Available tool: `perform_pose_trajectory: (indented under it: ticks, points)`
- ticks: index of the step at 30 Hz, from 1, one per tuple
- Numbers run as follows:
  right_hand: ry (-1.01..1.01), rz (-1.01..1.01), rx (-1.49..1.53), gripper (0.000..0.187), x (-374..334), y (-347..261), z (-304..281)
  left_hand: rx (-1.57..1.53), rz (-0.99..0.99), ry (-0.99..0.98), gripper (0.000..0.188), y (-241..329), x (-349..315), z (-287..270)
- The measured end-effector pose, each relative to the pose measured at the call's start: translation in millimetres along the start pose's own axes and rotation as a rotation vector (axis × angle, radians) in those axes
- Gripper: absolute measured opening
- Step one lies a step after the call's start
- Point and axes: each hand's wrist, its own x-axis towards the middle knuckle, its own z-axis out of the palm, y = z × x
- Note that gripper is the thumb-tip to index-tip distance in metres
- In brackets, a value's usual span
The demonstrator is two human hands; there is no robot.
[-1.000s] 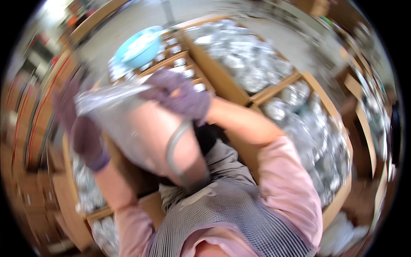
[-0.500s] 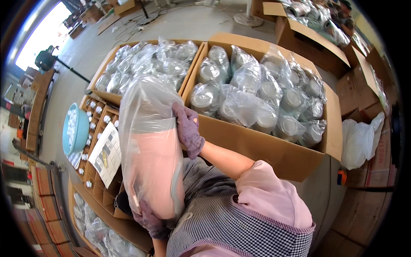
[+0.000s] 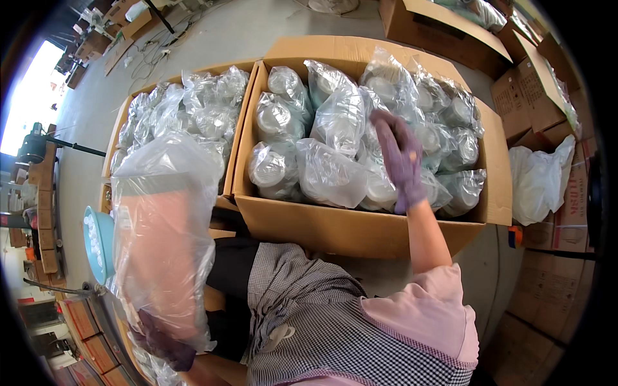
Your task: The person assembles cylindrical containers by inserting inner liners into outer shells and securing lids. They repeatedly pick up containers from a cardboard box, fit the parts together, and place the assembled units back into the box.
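Note:
My left hand (image 3: 162,341), in a purple glove, holds the lower end of a large pink object (image 3: 158,257) in a clear plastic bag; its exact kind is veiled by the film. The bag's loose top stands up beside the left carton. My right hand (image 3: 400,154), also gloved in purple, is stretched over the right-hand cardboard box (image 3: 335,222), palm down, with nothing seen in it. Beneath and around its fingers are several round-ended items wrapped in clear plastic (image 3: 331,170). Whether the fingertips touch the wrapping, I cannot tell.
Another carton (image 3: 116,138) full of wrapped items adjoins on the left. A light blue basin (image 3: 102,254) with white pieces stands left of the bagged object. At the right are a white plastic bag (image 3: 544,180) and stacked cartons (image 3: 537,309). Cables (image 3: 158,48) lie on the floor.
My right hand has let go of the bagged pink object and moved right, over the wrapped items. My left hand has carried the object left and lower.

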Motion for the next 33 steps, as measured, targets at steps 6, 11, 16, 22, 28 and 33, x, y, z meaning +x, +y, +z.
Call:
perform_pose_trajectory:
  ticks: [6,11,16,22,28,33]
  points:
    - [-0.373,-0.36,-0.704,0.078,34.7,119.5,68.8,-0.109,-0.668,0.209,0.039,61.0,57.3,61.8]
    - [-0.863,-0.212,-1.141,0.074,-28.2,96.0,133.5,0.08,-0.623,0.127,0.038,64.4,64.4,66.2]
    - [-1.024,-0.137,-0.951,0.081,-5.2,77.9,113.1,0.197,-0.644,0.171,0.039,87.9,75.9,84.8]
    - [-0.576,0.071,-0.332,0.062,48.6,1.0,3.5,0.233,-0.682,0.195,0.039,88.6,80.4,79.6]
    - [-0.205,-0.067,-0.345,0.041,84.4,1.5,-42.1,0.603,-0.059,-0.152,0.046,62.5,77.9,51.6]
    - [-0.607,0.134,-0.138,0.048,84.3,22.2,4.3,0.375,-0.388,0.024,0.055,91.9,90.0,77.7]
